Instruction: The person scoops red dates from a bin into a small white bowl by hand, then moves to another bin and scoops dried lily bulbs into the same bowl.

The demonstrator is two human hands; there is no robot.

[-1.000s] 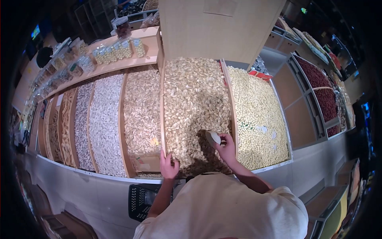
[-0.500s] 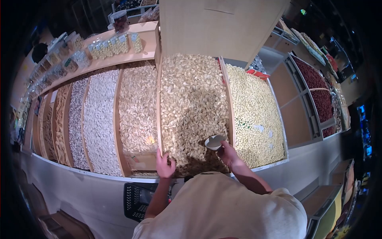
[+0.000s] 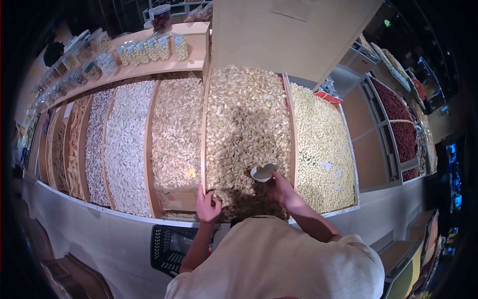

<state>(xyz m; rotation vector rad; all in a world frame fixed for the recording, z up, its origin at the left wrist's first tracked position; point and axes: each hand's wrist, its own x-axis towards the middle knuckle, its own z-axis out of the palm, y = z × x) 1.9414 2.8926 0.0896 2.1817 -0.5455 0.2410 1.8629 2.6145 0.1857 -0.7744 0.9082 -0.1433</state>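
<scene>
My right hand (image 3: 284,191) grips a small pale scoop (image 3: 261,174), rounded like a bowl, at its right side. The scoop is tilted over a bin of beige dried flakes (image 3: 244,99), near the bin's front; whether it holds flakes is hard to see. On the left, my left hand (image 3: 208,208) is at the front end of the wooden divider (image 3: 203,149), index finger stretched along it and thumb apart. It appears to hold nothing. My shadow darkens the lower part of the flakes.
To the right is a bin of pale yellow round seeds (image 3: 323,149). Leftward are white pieces (image 3: 127,144) and other dried goods in divided bins. A shelf with bagged goods (image 3: 154,52) stands behind. Below the bins is a black shopping basket (image 3: 163,249).
The scoop in my right hand has moved slightly left and tilted differently. My left hand stays near the divider. The camera view has shifted a little.
</scene>
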